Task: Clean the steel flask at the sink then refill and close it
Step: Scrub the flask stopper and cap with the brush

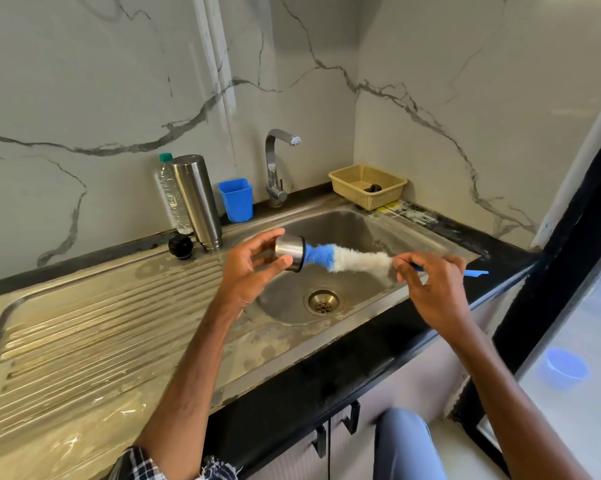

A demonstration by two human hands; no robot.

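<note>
— Which step in hand?

— Cleaning, seemingly; no refilling yet. Starting from the left: noting the flask (196, 199) standing at the back of the bench (326, 368), just beside a bottle (169, 188), with the stopper (180, 247) off and set down just in front. Hard to tell whether mouth up or down.

— And over the sink (344, 226)?

— Gripping the cap (287, 251) in the left hand (254, 268), thumb and fingers curled round it, open end turned to the right. Pushing the brush (357, 261) into it, blue tip at the mouth, white bristles outside. Pinching the blue handle with the right hand (434, 282), fingertips closed on it.

— Any running water?

— None to be seen from the tap (279, 157).

— Next move?

— Probably twisting the brush round inside the cap, holding the cap firm against the turn, then rinsing under the tap. Calls for a steady left grip against slipping on wet steel, and for keeping the brush in line with the cap rather than levering on its rim. After that, likely the same for flask and stopper, then filling, plugging and capping.
</note>
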